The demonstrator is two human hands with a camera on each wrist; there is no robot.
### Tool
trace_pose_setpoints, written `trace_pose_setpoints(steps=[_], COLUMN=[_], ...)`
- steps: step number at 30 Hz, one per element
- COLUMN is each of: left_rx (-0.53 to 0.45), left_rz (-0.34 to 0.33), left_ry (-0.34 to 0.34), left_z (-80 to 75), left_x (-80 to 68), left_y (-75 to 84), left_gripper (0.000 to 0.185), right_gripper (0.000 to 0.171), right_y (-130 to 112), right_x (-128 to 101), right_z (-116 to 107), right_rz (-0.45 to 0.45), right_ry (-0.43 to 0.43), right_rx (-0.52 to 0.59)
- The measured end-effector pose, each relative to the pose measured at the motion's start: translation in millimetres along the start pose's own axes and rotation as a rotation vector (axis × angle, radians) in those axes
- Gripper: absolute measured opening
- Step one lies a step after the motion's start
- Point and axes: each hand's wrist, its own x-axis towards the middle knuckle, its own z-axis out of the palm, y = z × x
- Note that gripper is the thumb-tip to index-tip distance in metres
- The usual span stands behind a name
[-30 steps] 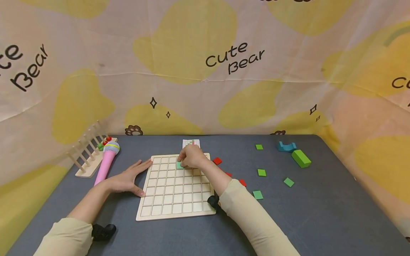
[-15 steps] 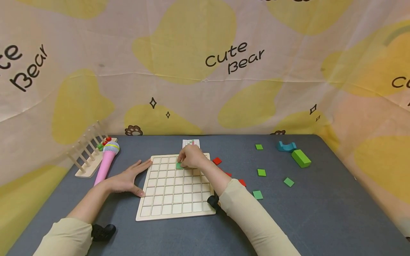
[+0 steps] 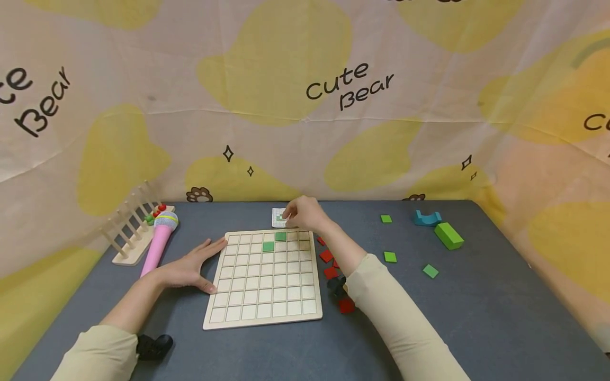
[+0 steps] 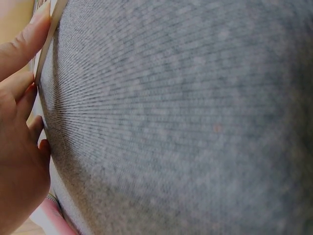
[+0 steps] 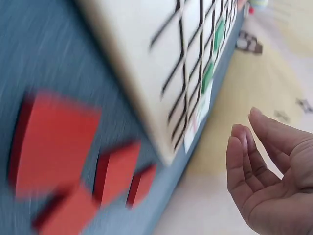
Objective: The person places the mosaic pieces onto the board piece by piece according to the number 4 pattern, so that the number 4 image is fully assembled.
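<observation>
The right grip hung empty, thumb just apart from fingers, near the gridded board, two green tiles in its far rows; bracing with the spread left grip seemed wise.

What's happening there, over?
Left grip touches left edge, pale wooden grid board. Right grip empty, partly hiding white printed paper card in head view. Two flat green square tiles on board.
</observation>
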Motion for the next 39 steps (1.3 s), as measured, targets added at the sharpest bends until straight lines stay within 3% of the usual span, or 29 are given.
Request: trace_pose_setpoints(steps=[8,14,20,27,39], left_rx=[0.004,0.019,0.024,0.013,0.014], left_rz=[-0.008,-0.029,-0.037,-0.036,-0.023], left_ry=[-0.003,-0.006,-0.003,-0.003,0.001], left_z=[0.0,0.8,0.9,0.6,-0.1], left_x=[-0.2,-0.4,-1.0,-1.6,-1.7], left_y=[-0.1,1.5,2.5,3.4,3.5], left_gripper=[0.119,0.119,0.119,0.119,0.119], right_gripper=[0.024,0.032,0.035,0.035,0.034], right_y=[50.2,89.0,124.0,150.6,170.9], right_x=[-11.5,-31.6,-51.6,-67.4,-80.4], right_z=[-45.6,-82.3,-104.4,-114.2,-110.0], right_rz=[0.064,0.113,0.149,0.173,0.193], right_ry=[0.056,0.054,0.043,0.056,0.006], right_rx=[0.055,0.092,0.106,0.003,-0.013])
